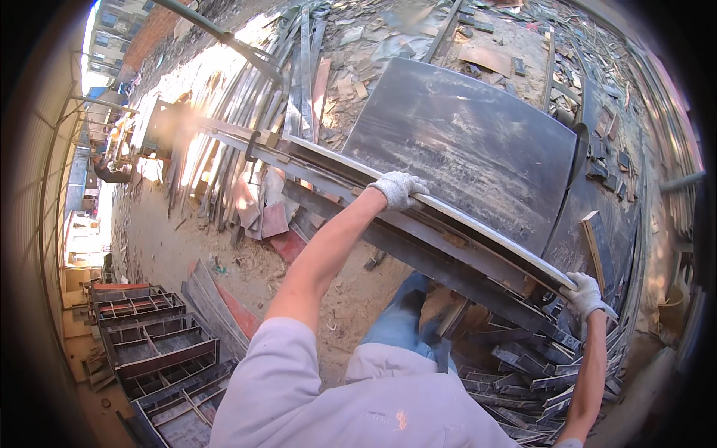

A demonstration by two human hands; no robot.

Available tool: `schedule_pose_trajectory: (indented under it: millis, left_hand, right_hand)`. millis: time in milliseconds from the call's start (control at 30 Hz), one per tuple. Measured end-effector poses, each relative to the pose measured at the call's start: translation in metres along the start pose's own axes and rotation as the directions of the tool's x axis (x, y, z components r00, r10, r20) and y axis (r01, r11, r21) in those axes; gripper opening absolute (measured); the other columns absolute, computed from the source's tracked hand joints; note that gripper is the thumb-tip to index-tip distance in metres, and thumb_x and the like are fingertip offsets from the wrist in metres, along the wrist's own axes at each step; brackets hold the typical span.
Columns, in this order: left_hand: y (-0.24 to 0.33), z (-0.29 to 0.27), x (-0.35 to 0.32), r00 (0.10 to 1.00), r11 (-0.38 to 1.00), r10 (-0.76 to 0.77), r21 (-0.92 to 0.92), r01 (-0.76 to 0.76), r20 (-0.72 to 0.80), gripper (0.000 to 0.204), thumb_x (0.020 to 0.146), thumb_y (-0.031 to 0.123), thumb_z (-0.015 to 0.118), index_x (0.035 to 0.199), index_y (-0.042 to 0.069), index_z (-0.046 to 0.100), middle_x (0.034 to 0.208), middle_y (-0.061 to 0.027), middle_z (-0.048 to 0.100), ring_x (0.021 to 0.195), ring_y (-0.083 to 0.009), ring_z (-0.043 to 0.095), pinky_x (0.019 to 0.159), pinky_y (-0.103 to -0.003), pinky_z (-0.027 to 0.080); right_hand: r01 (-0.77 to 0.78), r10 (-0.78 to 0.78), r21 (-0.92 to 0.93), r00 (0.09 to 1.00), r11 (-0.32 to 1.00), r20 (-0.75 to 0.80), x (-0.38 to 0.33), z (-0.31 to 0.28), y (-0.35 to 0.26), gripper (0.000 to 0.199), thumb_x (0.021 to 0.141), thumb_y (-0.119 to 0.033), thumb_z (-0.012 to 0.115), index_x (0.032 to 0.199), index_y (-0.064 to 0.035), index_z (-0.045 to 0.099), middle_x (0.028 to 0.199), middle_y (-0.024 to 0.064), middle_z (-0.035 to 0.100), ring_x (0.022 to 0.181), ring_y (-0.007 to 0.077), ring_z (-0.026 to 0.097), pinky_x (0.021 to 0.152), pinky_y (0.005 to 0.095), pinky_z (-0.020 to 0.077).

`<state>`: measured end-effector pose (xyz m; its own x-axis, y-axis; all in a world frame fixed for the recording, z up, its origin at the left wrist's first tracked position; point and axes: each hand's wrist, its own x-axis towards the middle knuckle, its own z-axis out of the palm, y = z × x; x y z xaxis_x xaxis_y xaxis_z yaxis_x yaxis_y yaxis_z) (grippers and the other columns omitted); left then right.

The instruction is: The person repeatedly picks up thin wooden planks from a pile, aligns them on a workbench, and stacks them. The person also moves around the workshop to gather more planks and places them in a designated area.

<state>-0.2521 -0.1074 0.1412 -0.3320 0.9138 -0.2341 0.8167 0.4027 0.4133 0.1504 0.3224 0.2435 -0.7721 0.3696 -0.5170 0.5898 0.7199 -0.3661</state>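
A long, narrow board (pixel 478 225) with a pale upper edge runs slantwise in front of me, from upper left to lower right. My left hand (pixel 398 190), in a whitish knitted glove, is closed over its edge near the middle. Towards the right end, my right hand (pixel 586 293) in a matching glove grips the same board. Glove and board hide some of the fingertips. Just beyond the board lies a large dark tabletop (pixel 463 149), scuffed and dusted with pale powder. A thin, dark, curved disc (pixel 578 157) stands at its right side.
Dark wood offcuts (pixel 523 366) are heaped by my legs at the lower right. Dark framed panels (pixel 160 336) stack at lower left. Long strips (pixel 299 82) and scattered scraps cover the ground beyond. A metal pole (pixel 224 37) crosses the upper left.
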Motion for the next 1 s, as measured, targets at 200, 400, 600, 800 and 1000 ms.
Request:
schedule_pose_trajectory:
  millis: [200,400,600,800,1000]
  left_hand:
    - [0.03,-0.038,0.028,0.984,0.986,-0.161,-0.017,0.163,0.077,0.04,0.085,0.051,0.078,0.099,0.014,0.079,0.102,-0.013,0.075,0.1,-0.0361,0.071,0.089,-0.045,0.056]
    - [0.032,-0.019,0.013,0.978,0.977,-0.205,-0.072,0.201,-0.047,0.047,0.095,0.055,0.068,0.128,0.021,0.074,0.129,-0.0111,0.067,0.132,-0.0335,0.055,0.112,-0.048,0.044]
    - [0.022,0.033,0.06,0.978,0.979,-0.202,-0.046,0.2,-0.053,0.035,0.095,0.048,0.068,0.117,0.023,0.08,0.115,-0.0081,0.068,0.119,-0.0318,0.061,0.107,-0.044,0.046]
    - [0.016,0.063,0.078,0.959,0.971,-0.236,-0.006,0.238,-0.159,0.028,0.092,0.03,0.074,0.117,0.02,0.079,0.104,-0.0096,0.066,0.11,-0.0336,0.059,0.098,-0.047,0.05]
    - [0.002,0.057,0.069,0.962,0.976,-0.2,0.043,0.212,-0.188,0.025,0.093,0.035,0.071,0.111,0.019,0.079,0.107,-0.0098,0.068,0.108,-0.0347,0.062,0.095,-0.047,0.05]
  right_hand:
    - [-0.224,0.232,0.083,0.967,0.971,-0.102,-0.004,-0.016,0.003,0.045,0.072,-0.037,0.092,0.075,-0.0005,0.066,0.064,0.0185,0.055,0.059,0.0282,0.053,0.063,0.0438,0.0473]
    - [-0.232,0.231,-0.003,0.97,0.973,-0.073,-0.005,-0.018,0.011,0.054,0.079,-0.052,0.081,0.085,-0.0004,0.066,0.081,0.025,0.068,0.082,0.0403,0.068,0.075,0.0493,0.0509]
    - [-0.06,0.03,-0.136,0.977,0.989,-0.211,0.052,0.04,0.113,0.071,0.072,-0.051,0.087,0.118,-0.0029,0.063,0.114,0.0222,0.067,0.11,0.0411,0.063,0.096,0.0477,0.0502]
    - [0.079,-0.109,-0.47,0.993,0.879,-0.037,0.068,0.053,0.144,0.118,0.058,-0.044,0.095,0.151,0.0018,0.04,0.144,0.0238,0.053,0.137,0.0411,0.048,0.118,0.0494,0.0367]
    - [-0.016,-0.171,-0.576,0.948,0.817,-0.268,0.091,0.102,0.163,0.063,0.058,-0.012,0.08,0.116,-0.0039,0.058,0.107,0.0191,0.059,0.105,0.0394,0.059,0.089,0.0514,0.0477]
